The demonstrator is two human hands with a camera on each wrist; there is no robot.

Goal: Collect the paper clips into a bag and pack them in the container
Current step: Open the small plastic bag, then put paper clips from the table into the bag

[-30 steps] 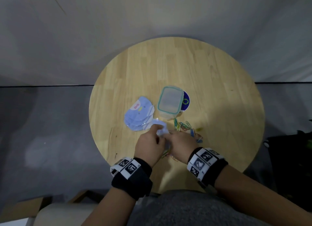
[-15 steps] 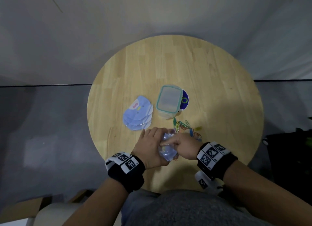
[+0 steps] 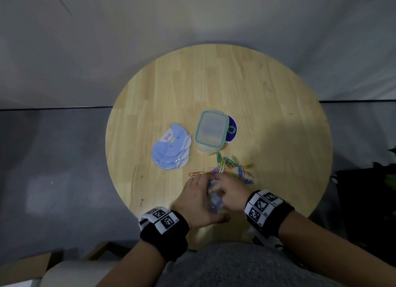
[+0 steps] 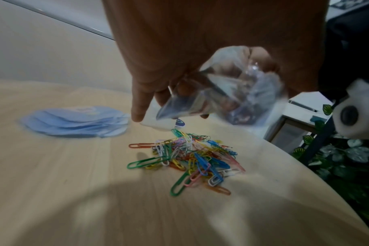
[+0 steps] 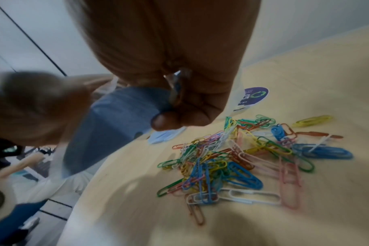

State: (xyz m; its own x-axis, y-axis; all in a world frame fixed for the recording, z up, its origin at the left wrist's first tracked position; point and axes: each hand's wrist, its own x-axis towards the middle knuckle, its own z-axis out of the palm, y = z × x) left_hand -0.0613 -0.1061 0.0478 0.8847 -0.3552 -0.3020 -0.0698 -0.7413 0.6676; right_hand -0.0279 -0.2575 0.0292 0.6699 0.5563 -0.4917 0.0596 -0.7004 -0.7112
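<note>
Clear plastic forms the bag (image 4: 219, 89), which both hands hold above the near edge of the table (image 3: 267, 98). The left hand (image 3: 194, 203) has its fingers curled round one side of the bag, the forefinger pointing down toward the table. The right hand (image 3: 230, 193) pinches the opposite edge between thumb and curled fingers. The bag is blurred in all views; whether its mouth is open yet cannot be told.

Procedure for the step in hand, as judged from the task:
1. Part the two film layers by sliding thumb against fingers at the rim.
2. Keep one hand on the rim so that the mouth stays wide.
3. Hold the mouth low and just beside the clips (image 5: 242, 158), so that handfuls drop in without scatter.
4. Gather the outlying clips last; thin wire lies flat and is hard to lift singly, so sweep them into the heap first.

Location of task items: the clips lie loose in one tangled heap on the table just ahead of the hands, none visibly in the bag. The container (image 3: 211, 131) stands beyond the heap, lid on.

Count:
- Bag in hand: one.
- Spare bags (image 3: 171, 149) in a fanned stack left of the container: about four.
- Container: one.
- Round sticker (image 3: 232, 130) partly under the container: one.
- Clips: several dozen, too tangled to count exactly.
</note>
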